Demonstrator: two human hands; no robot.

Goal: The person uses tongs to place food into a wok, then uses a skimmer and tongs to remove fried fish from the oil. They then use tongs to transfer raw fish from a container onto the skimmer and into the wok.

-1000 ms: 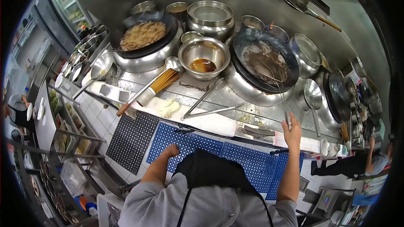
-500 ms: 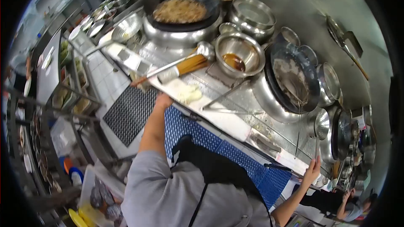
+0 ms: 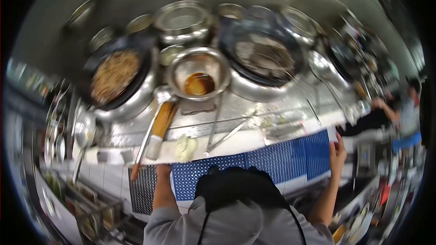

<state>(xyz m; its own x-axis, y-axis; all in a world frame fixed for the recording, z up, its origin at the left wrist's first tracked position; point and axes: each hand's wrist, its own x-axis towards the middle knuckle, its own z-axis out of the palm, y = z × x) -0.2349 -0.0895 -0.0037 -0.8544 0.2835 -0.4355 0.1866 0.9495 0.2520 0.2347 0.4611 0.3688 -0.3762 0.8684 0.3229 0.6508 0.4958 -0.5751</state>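
Note:
My left hand (image 3: 163, 170) is at the counter's front edge, close to the wooden handle end of a ladle (image 3: 150, 131) and a bamboo wok brush (image 3: 162, 124); its fingers are mostly hidden. Held off the counter's right side, my right hand (image 3: 337, 152) has its fingers partly extended and nothing visible in them. Beyond it lies a perforated ladle (image 3: 320, 61), its handle pointing toward the front edge. A steel bowl (image 3: 175, 70) with brown liquid stands mid-counter. A wok (image 3: 116, 75) on the left contains fried food; another wok (image 3: 261, 56) has dark residue and a wire tool.
A crumpled pale cloth (image 3: 185, 147) and metal tongs (image 3: 215, 134) lie along the front ledge. A colander with a handle (image 3: 85, 129) is at the left end. Lidded steel pots (image 3: 181, 18) stand behind. Another person (image 3: 399, 113) is at the far right.
The view has swung to the right and levelled toward the counter. My right hand, earlier at the perforated ladle's handle, is now apart from it. My left hand stays by the front edge.

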